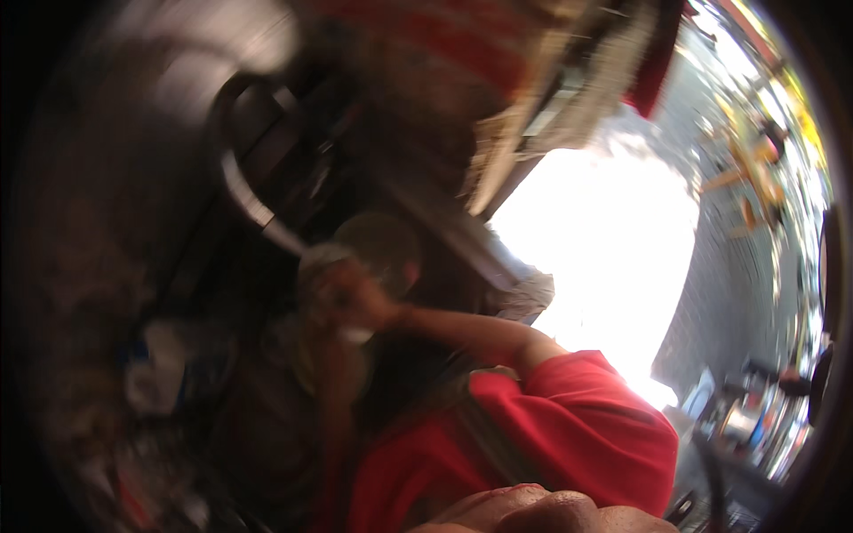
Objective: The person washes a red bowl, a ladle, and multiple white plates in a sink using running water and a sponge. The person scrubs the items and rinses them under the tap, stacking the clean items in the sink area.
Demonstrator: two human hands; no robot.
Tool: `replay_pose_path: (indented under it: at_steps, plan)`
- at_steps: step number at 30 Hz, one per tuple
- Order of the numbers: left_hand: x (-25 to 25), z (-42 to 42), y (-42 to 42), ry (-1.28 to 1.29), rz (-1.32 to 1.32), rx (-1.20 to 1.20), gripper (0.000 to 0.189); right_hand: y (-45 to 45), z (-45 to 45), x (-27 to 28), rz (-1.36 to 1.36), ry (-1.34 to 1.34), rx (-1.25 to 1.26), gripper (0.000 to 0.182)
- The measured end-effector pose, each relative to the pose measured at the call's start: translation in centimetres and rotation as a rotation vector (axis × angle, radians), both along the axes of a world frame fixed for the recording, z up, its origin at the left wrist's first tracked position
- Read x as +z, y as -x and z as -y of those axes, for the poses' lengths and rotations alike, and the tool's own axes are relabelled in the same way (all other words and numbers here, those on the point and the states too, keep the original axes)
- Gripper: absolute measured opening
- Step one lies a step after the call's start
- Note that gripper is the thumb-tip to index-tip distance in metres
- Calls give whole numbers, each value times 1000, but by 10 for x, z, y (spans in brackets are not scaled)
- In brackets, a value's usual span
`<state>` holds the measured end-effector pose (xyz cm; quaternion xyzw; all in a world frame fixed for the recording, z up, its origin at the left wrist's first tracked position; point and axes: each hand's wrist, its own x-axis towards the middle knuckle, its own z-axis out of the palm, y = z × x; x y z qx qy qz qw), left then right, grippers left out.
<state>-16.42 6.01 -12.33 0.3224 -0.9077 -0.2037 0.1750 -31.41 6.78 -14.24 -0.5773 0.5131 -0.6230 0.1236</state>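
Note:
Both my hands meet left of the middle, strongly blurred and in shadow. My right hand [363, 296] reaches in from the right, at the end of a bare forearm under a red sleeve. My left hand [328, 303] sits against it, its forearm rising from below. A pale, rounded thing [325, 254] shows at the fingers; its kind and how it is held are too blurred to tell. From there a curved, partly shiny band [246, 193] arcs to the upper left. Just behind the hands is a dull round thing [376, 240].
A whitish item with blue parts [156, 373] lies lower left among dark clutter. A grey beam [460, 233] slants behind the hands. Boards [510, 160] edge a glaring doorway-like opening [600, 233]. Red cloth [650, 73] hangs above, and blurred yellow furniture [760, 173] stands far right.

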Motion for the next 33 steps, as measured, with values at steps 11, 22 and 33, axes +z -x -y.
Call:
replay_pose_path:
  at_steps: [11, 22, 33]
  plan:
    - [-66, 41, -28, 234, -132, -5, 48, 87, -2, -47, -470, -536, -52, 48]
    - [-57, 59, -37, 12, -396, 110, 57, 51, -33, -61, -295, -654, -125, 48]
    - [10, -14, -33, -1114, -731, 127, 56, 10, -26, -49, -109, -574, 92, 48]
